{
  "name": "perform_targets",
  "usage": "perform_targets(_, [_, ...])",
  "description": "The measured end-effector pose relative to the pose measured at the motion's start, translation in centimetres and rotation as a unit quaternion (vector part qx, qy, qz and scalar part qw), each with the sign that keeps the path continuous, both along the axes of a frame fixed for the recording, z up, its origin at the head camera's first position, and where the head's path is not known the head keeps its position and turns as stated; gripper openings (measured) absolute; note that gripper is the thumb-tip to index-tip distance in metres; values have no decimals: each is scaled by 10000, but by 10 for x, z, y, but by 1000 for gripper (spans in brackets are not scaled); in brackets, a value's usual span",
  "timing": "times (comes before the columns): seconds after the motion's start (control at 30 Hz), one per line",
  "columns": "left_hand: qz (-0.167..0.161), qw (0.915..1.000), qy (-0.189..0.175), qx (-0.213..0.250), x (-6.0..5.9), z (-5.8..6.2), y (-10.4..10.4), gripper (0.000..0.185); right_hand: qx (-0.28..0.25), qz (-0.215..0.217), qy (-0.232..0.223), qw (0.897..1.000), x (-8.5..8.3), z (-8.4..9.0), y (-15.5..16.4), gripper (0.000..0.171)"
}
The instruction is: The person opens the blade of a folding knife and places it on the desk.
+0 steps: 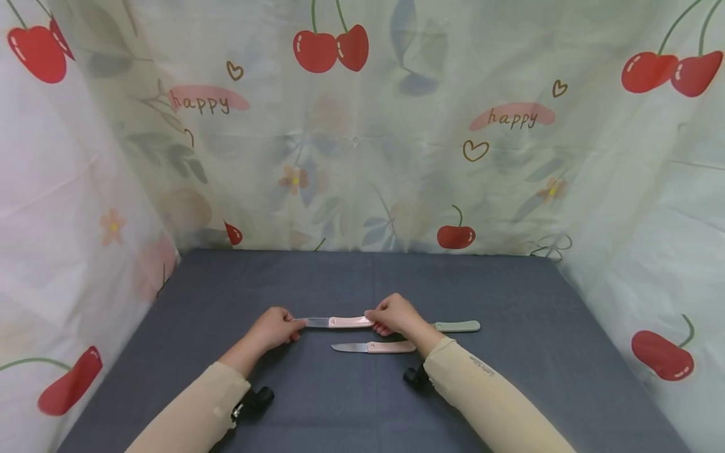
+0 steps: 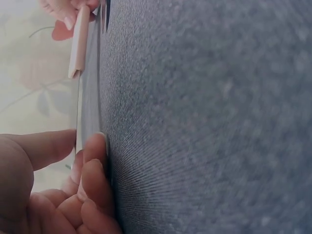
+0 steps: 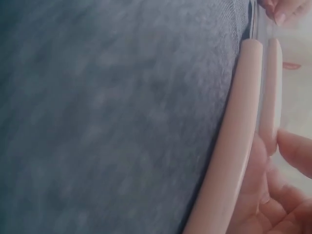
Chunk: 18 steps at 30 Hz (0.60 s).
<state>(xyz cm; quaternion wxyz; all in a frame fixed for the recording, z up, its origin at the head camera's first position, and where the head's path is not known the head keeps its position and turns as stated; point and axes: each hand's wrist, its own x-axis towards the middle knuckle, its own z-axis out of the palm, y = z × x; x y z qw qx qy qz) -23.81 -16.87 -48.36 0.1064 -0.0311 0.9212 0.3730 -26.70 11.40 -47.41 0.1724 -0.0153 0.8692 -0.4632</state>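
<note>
A paring knife with a pink handle (image 1: 349, 322) is held level just above the table between both hands. My left hand (image 1: 274, 328) pinches its blade near the tip, thumb on one side and fingers on the other. The end of the handle is pinched by my right hand (image 1: 395, 314). Nearer to me, a second pink-handled knife (image 1: 392, 347) lies on the cloth, its blade pointing left; in the right wrist view its handle (image 3: 231, 141) fills the foreground. Beyond my right wrist lies a green-handled knife (image 1: 459, 326), its blade hidden behind the hand and forearm.
Dark grey cloth (image 1: 317, 402) covers the table. Cherry-printed curtains (image 1: 362, 176) hang at the back and along both sides. A small black camera (image 1: 257, 401) sits at the left wrist, another black camera (image 1: 416, 376) at the right.
</note>
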Motion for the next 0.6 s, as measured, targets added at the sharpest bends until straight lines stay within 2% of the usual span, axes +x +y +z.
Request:
perform_targets(0.17, [-52, 9997, -245, 2, -2, 1, -2, 35, 218, 26, -89, 9997, -3, -1, -4, 27])
perform_targets(0.4, [-174, 9991, -396, -34, -5, 4, 0, 35, 543, -55, -143, 9984, -6, -1, -3, 30])
perform_targets(0.6, [-81, 9972, -734, 143, -9, 9, 3, 35, 594, -116, -149, 9981, -9, -1, -3, 29])
